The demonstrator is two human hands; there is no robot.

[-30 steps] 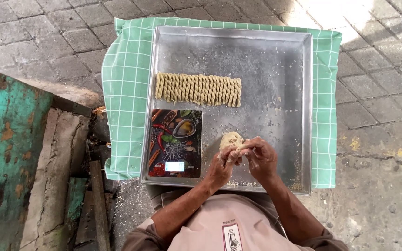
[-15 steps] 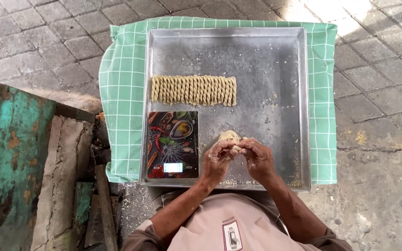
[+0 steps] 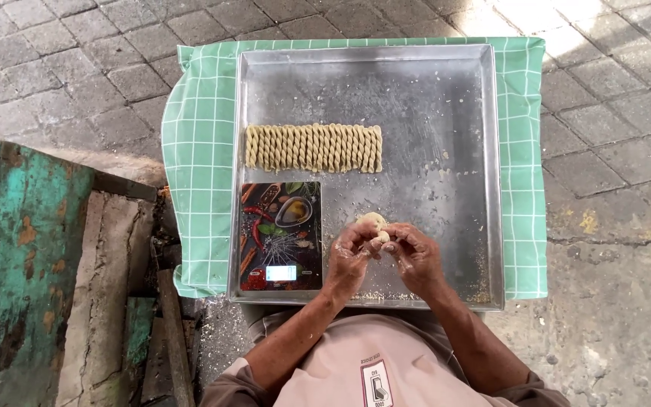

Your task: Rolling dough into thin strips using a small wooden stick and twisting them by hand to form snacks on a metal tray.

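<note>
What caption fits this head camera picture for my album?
Both hands, left hand and right hand, pinch a dough lump over a metal tray holding twisted dough sticks and a kitchen scale.

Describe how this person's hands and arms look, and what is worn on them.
Both forearms are bare; short, light beige sleeves end near the elbows at the bottom of the view. The left hand and right hand wear no gloves, and no rings or watch are visible. Pale flour or dough residue dusts the fingers and knuckles of both. The beige shirt carries a small rectangular badge on its front.
</note>
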